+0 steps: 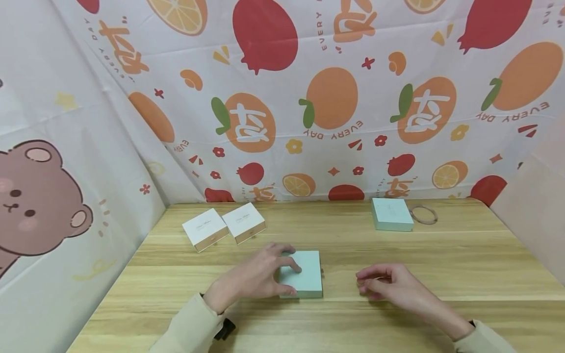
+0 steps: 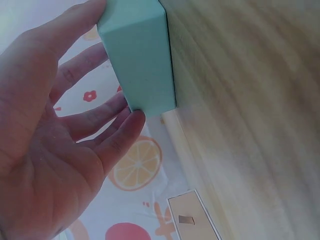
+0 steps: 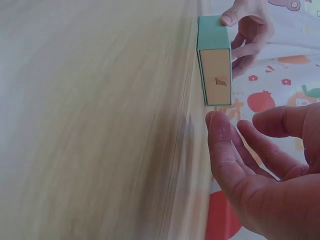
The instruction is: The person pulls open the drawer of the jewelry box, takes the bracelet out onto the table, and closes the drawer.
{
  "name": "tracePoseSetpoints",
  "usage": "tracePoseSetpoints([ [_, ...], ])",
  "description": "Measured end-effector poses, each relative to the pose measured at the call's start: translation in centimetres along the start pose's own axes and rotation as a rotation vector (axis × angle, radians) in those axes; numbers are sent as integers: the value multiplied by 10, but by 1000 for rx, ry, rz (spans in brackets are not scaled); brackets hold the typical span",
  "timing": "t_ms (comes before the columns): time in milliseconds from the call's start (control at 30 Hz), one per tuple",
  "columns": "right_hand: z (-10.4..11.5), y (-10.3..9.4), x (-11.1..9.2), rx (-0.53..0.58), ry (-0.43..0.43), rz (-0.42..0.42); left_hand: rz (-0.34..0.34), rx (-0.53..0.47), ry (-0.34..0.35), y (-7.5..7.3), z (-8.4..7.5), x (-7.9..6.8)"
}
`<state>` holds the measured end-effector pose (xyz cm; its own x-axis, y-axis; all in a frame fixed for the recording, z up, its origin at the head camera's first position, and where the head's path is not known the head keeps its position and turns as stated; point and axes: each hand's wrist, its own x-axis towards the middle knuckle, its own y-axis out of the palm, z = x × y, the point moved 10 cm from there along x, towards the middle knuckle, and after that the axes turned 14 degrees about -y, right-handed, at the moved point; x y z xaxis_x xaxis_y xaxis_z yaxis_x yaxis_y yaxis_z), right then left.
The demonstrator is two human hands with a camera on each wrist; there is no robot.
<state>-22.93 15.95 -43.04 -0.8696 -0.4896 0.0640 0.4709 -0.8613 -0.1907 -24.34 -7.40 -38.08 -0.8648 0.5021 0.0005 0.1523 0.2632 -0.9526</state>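
A mint-green drawer box (image 1: 311, 272) lies on the table in front of me. My left hand (image 1: 263, 274) holds it from the left, thumb at the near edge and fingers over the top and far side. In the left wrist view, the fingertips (image 2: 136, 118) touch the green box wall (image 2: 140, 65). The box's tan drawer front (image 3: 216, 75), with a small pull tab (image 3: 221, 81), faces right and sits flush in the sleeve. To the right, apart from the box, my right hand (image 1: 393, 284) hovers with loosely bent fingers and nothing visible between them.
Two white boxes (image 1: 205, 228) with tan drawer fronts lie at the back left of the wooden table (image 1: 335, 321). Another mint-green box (image 1: 392, 214) stands at the back right, beside a thin ring-shaped band (image 1: 424, 214). A fruit-print curtain (image 1: 282, 98) hangs behind the table.
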Motion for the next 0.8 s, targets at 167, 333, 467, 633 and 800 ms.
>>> tracePoseSetpoints([
  [167,1,5,4,-2,13,17,-1,13,-4,2,-2,-3],
  [333,4,11,10,15,23,32,6,2,-7,5,-4,-5],
  [467,6,17,15,33,16,36,19,-9,-20,6,-5,-7],
  [633,6,23,20,38,26,29,28,-6,-26,6,-5,-5],
  [800,5,31,27,26,16,43,31,-11,-28,5,-5,-4],
])
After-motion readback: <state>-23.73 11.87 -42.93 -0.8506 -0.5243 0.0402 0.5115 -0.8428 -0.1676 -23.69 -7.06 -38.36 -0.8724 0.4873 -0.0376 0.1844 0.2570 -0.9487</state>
